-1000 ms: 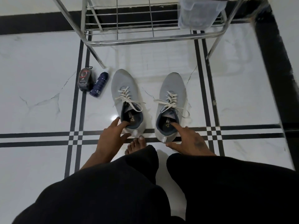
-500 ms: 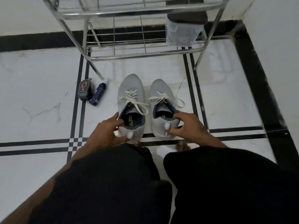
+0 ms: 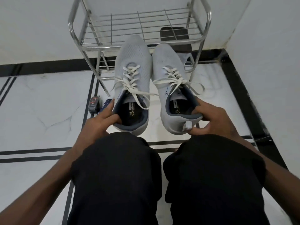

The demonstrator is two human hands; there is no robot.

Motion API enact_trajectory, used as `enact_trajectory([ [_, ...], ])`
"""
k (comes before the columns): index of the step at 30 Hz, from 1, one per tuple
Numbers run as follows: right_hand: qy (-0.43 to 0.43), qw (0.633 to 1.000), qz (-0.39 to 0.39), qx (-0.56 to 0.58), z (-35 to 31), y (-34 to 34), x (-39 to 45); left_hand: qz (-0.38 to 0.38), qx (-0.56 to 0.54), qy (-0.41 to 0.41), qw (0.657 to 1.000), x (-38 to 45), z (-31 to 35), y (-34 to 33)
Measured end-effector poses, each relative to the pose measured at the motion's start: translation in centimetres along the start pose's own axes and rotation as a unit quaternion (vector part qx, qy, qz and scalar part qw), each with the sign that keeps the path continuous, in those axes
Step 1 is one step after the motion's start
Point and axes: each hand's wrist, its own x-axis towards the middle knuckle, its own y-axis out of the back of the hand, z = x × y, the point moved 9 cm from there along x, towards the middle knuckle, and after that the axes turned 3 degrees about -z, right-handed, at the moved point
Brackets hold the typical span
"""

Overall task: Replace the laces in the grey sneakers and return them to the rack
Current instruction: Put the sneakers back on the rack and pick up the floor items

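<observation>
Off the floor: both grey sneakers are now lifted; a second ago I had them standing on the white tile floor [image 3: 40,101], so I read this as the carry to the rack.
Left sneaker [image 3: 132,75]: my left hand [image 3: 99,124] grips its heel collar, fingers curled over the rim into the opening.
Right sneaker [image 3: 172,75]: my right hand [image 3: 212,117] pinches the heel, thumb inside the collar, fingers under the white pull tab.
White laces [image 3: 129,82]: threaded on both shoes, ends loose, so I judge the lacing done.
Steel rack [image 3: 76,39]: closer in view than before, toes aimed at its wire shelf, not yet on it.
Left behind: a small dark case [image 3: 93,105] and a blue tube [image 3: 105,105] on the tiles.
</observation>
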Motion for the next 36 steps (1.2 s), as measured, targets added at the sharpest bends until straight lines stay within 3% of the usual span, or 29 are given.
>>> enact_trajectory([
  [1, 0.002, 1.0, 0.013, 0.008, -0.4, 0.7, 0.2, 0.034, 0.005, -0.039, 0.999, 0.1, 0.7, 0.9],
  [7, -0.028, 0.994, 0.097, 0.051, 0.6, 4.3, 6.9, 0.134, -0.034, -0.078, 0.987, 6.2, 0.1, 6.9],
  [13, -0.076, 0.987, 0.14, 0.028, 3.6, 6.5, 18.4, 0.127, -0.125, 0.041, 0.983, 16.3, -5.9, 10.9],
  [16, -0.092, 0.985, 0.14, 0.034, 5.8, 6.2, 23.5, 0.118, -0.132, 0.06, 0.982, 20.5, -8.2, 11.4],
  [24, -0.102, 0.992, 0.07, 0.006, 10.2, 4.9, 31.5, 0.03, -0.097, 0.076, 0.992, 28.5, -12.3, 11.8],
  [36, -0.2, 0.974, -0.088, 0.066, 9.9, 4.8, 31.4, -0.09, -0.121, 0.139, 0.979, 28.3, -11.9, 12.3],
])
